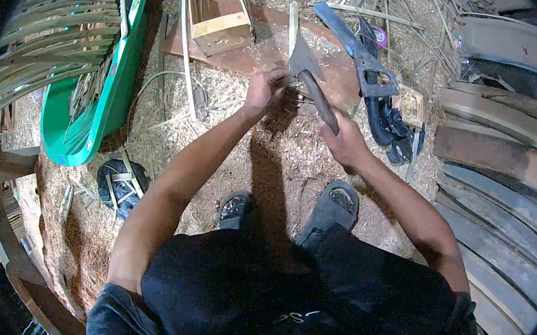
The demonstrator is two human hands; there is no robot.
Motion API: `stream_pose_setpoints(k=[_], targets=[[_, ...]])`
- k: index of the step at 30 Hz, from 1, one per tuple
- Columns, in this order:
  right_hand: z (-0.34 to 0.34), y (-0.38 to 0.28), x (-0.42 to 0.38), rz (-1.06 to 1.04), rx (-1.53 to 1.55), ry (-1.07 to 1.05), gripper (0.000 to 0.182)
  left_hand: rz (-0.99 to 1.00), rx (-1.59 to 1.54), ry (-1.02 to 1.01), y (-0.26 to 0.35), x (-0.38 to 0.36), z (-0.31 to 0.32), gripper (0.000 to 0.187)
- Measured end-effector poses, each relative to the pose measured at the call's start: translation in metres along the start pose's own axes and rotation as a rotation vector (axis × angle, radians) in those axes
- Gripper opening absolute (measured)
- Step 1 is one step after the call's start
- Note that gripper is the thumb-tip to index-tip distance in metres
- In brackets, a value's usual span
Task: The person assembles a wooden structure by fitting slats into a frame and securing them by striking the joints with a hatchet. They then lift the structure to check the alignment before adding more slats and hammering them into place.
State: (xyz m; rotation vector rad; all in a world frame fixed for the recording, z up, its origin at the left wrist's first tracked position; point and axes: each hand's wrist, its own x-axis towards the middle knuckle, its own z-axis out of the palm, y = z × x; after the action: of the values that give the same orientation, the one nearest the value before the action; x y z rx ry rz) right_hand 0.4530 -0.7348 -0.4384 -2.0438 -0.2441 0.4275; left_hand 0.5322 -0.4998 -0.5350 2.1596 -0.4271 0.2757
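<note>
1. Head view, ctr: R hand (347, 139) is wrapped round the lower end of the dark handle of a bladed tool (317, 96), blade pointing up-frame; prob. held there so fingers stay off the edge.
2. L hand (267, 90), just left of blade base: fingers drawn in narrow, prob. to pinch or steady smth; can't tell what.
3. Pale strip (293, 24) shows above the blade, upper ctr; can't tell if it's held.
4. Brown board (338, 64) lies flat beyond the hands, seemingly as a base off the shavings; wooden block (222, 35) sits on it.
5. Hand saw (356, 50), upper right of ctr, handle toward the person, prob. for an easy R-side grab.
6. Green tub (99, 122), left: slats (61, 34) lie across it, prob. to stay together off the floor.
</note>
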Motion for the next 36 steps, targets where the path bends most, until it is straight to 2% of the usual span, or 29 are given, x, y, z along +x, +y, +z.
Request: stream_pose_setpoints(k=[3, 7, 10, 13, 16, 19, 22, 25, 32, 35, 36], targets=[[0.003, 0.009, 0.003, -0.082, -0.054, 0.060, 0.030, 0.014, 0.015, 0.035, 0.005, 0.000, -0.002, 0.036], [0.011, 0.019, -0.001, -0.002, -0.086, 0.009, 0.035, -0.036, -0.094, 0.007, 0.000, 0.002, 0.002, 0.035], [0.007, 0.007, -0.004, 0.040, 0.002, 0.010, 0.033, 0.004, -0.009, 0.010, -0.002, 0.001, 0.000, 0.034], [0.001, -0.001, -0.004, 0.042, -0.089, -0.002, 0.030, 0.015, 0.004, -0.007, -0.002, 0.001, -0.001, 0.034], [0.013, 0.018, -0.003, -0.048, -0.080, 0.033, 0.027, -0.022, -0.046, 0.017, 0.002, 0.000, 0.000, 0.036], [0.010, 0.019, -0.004, 0.063, -0.136, -0.009, 0.028, -0.018, -0.032, 0.002, -0.002, 0.001, 0.000, 0.036], [0.004, 0.009, -0.003, 0.035, -0.033, -0.001, 0.031, -0.021, 0.002, 0.026, 0.002, 0.000, -0.001, 0.034], [0.007, 0.004, -0.003, -0.009, -0.067, 0.043, 0.033, -0.018, 0.009, 0.024, 0.004, 0.000, -0.003, 0.034], [0.002, 0.008, -0.005, 0.118, -0.098, -0.051, 0.033, 0.022, -0.020, 0.045, 0.004, 0.001, -0.003, 0.030], [0.005, 0.010, -0.005, 0.012, -0.157, 0.009, 0.031, -0.013, -0.040, 0.005, 0.002, 0.001, -0.003, 0.028], [0.007, 0.011, -0.005, 0.034, -0.151, -0.015, 0.030, -0.025, -0.043, -0.018, 0.005, 0.002, -0.006, 0.028]])
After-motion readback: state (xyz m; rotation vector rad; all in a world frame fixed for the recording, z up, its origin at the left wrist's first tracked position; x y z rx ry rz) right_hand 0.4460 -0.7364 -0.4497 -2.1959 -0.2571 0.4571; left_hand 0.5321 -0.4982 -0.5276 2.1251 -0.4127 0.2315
